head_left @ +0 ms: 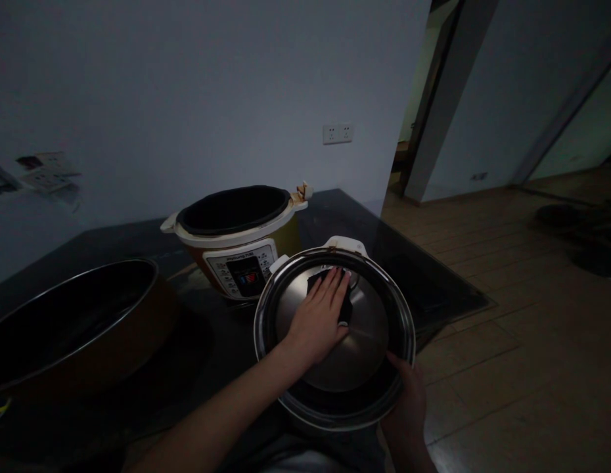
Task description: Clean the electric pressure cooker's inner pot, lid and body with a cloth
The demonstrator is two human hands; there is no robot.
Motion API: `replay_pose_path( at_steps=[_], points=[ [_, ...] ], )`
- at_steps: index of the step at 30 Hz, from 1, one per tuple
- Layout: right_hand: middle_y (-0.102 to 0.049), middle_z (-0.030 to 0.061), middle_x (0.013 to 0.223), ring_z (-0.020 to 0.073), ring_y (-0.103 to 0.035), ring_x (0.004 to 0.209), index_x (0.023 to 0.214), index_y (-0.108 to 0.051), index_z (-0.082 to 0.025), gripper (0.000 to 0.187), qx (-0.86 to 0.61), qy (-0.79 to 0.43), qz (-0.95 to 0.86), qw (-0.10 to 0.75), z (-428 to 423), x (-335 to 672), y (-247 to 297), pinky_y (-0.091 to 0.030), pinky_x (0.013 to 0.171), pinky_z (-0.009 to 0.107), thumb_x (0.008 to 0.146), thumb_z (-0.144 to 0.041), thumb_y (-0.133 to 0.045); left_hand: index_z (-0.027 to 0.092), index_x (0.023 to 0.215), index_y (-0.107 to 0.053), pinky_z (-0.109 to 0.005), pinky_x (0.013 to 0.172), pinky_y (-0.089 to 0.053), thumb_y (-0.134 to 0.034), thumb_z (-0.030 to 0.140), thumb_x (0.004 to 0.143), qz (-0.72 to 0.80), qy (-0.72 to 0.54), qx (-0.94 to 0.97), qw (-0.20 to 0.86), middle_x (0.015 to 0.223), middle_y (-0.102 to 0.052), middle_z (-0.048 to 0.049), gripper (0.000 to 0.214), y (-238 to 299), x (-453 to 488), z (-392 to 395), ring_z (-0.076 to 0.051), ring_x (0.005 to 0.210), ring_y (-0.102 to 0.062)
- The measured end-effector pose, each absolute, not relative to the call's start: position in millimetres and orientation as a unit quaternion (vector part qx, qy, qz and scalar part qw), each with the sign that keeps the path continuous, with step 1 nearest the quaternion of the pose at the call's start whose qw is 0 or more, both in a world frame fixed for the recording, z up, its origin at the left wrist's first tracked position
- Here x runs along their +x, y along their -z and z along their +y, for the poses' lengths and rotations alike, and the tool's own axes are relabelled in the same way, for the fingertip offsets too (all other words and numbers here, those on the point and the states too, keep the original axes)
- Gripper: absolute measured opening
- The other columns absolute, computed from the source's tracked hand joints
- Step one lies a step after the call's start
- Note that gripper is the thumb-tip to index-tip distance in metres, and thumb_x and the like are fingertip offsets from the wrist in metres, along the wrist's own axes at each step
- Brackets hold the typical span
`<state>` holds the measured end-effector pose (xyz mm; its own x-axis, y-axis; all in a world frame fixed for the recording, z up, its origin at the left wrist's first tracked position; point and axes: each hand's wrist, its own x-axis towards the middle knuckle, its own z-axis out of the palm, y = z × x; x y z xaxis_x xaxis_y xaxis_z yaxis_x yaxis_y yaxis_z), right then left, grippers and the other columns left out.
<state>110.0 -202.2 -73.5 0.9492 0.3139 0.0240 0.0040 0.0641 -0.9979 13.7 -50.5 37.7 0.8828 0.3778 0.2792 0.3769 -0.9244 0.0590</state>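
Note:
A round metal cooker lid (369,328) is held underside up in front of me, tilted toward my chest. My right hand (407,394) grips its lower right rim from beneath, thumb over the edge. My left hand (320,315) lies across the lid's inner plate with its fingers together, pressing a dark cloth (342,309) against the metal. Behind the lid stands an open electric pressure cooker (236,240) with a white rim, a dark inner pot and a button panel on its front.
A large dark pan (64,322) sits at the left on the dark table (424,276). A wall socket (338,133) is on the wall behind. Wooden floor and a doorway lie to the right.

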Motion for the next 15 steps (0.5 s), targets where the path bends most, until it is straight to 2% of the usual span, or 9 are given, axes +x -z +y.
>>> replay_pose_path(
  at_steps=[4,8,12,15],
  points=[
    [-0.067,0.0055,0.086,0.0295,-0.056,0.098,0.072,-0.07,-0.022,0.022,-0.665,-0.118,-0.103,0.73,-197,109,64,-0.042,0.089,0.042,0.057,-0.037,-0.064,0.007,0.149,-0.018,-0.043,0.118,-0.023,-0.062,0.024,0.08,0.206,-0.116,0.972,-0.015,0.158,-0.022,-0.0141,0.084,-37,-1,-48,-0.024,0.147,-0.015],
    [-0.068,0.0054,0.089,0.0286,-0.058,0.097,0.069,-0.069,-0.022,0.019,-0.63,-0.147,-0.095,0.757,-195,103,58,-0.045,0.085,0.041,0.061,-0.039,-0.065,0.004,0.148,-0.02,-0.045,0.118,-0.024,-0.062,0.018,0.078,0.257,-0.126,0.958,-0.018,0.157,-0.022,-0.0172,0.082,-38,-13,-42,-0.027,0.146,-0.017],
    [-0.069,0.0056,0.096,0.0281,-0.06,0.1,0.076,-0.07,-0.022,0.021,-0.621,-0.15,-0.103,0.763,-197,100,69,-0.047,0.085,0.042,0.068,-0.04,-0.061,0.004,0.147,-0.022,-0.047,0.117,-0.024,-0.057,0.014,0.078,0.264,-0.156,0.951,0.044,0.157,-0.023,-0.0197,0.078,-42,-10,-41,-0.028,0.146,-0.017],
    [-0.069,0.0053,0.097,0.0295,-0.058,0.105,0.074,-0.07,-0.023,0.02,-0.64,-0.135,-0.113,0.748,-200,101,71,-0.044,0.091,0.043,0.06,-0.037,-0.067,0.006,0.145,-0.029,-0.049,0.115,-0.029,-0.053,0.013,0.078,0.286,-0.208,0.928,0.114,0.153,-0.03,-0.0204,0.071,-45,-3,-44,-0.031,0.143,-0.024]
  ],
)
